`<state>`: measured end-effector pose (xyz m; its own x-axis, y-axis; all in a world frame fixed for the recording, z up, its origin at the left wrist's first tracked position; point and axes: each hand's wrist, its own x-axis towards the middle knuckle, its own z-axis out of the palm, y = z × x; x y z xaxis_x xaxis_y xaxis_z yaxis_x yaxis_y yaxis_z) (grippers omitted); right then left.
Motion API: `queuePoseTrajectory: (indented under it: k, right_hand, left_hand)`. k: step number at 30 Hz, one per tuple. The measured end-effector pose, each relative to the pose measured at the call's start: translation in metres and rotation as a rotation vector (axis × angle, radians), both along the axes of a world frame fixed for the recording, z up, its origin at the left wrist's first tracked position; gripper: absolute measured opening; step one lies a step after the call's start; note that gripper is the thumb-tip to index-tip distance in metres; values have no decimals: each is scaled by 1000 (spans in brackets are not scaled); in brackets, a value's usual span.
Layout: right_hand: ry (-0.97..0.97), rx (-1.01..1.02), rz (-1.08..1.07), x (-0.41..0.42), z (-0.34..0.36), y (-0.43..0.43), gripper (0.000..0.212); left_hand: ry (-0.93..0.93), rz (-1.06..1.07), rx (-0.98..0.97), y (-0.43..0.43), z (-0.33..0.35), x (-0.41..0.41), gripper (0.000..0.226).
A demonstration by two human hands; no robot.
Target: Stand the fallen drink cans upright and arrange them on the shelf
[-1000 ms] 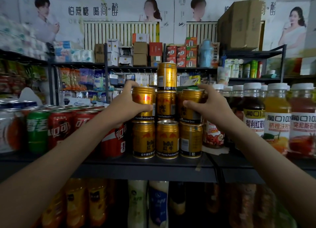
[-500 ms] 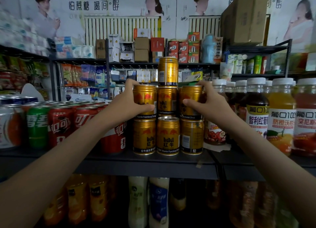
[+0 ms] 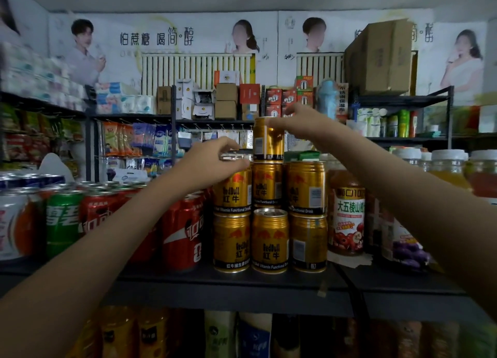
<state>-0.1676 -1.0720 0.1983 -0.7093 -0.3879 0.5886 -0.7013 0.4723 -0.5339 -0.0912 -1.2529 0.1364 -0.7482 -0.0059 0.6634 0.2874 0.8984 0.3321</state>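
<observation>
- The short gold metal drink cans [image 3: 269, 240] are standing in a stack on the dark metal shelf [image 3: 242, 279]: three below, three above them, and one single gold top can [image 3: 268, 138] sitting on the middle column.
- The right hand [image 3: 304, 122] is resting with its fingers curled on the rim of the top can; this grip is looking light, more steadying than holding.
- The left hand [image 3: 212, 162] is lying over the lid of the left can of the second row [image 3: 233, 188], fingers bent and narrow; I cannot tell if it is really gripping.
- The cans are probably full, so stiff and rather heavy, with smooth slippery walls; taking them around the body is safer than by the rim, because the stack is narrow and can topple.
- The cans behind the front row are hidden, and the left hand is covering its can's lid.
- The red cola cans [image 3: 185, 231] are partly behind the left forearm.
</observation>
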Motion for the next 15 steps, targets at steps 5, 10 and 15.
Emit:
queuePoseTrajectory:
  k: [5, 10, 15]
  right_hand:
    - [-98, 70, -30, -23, 5, -21, 30]
    - [-130, 47, -31, -35, 10, -21, 33]
    - [-74, -88, 70, -20, 18, -12, 25]
  left_hand:
    - [-79, -45, -19, -2, -6, -7, 38]
    - [-71, -79, -71, -7, -6, -5, 34]
    - [-109, -90, -93, -7, -5, -3, 36]
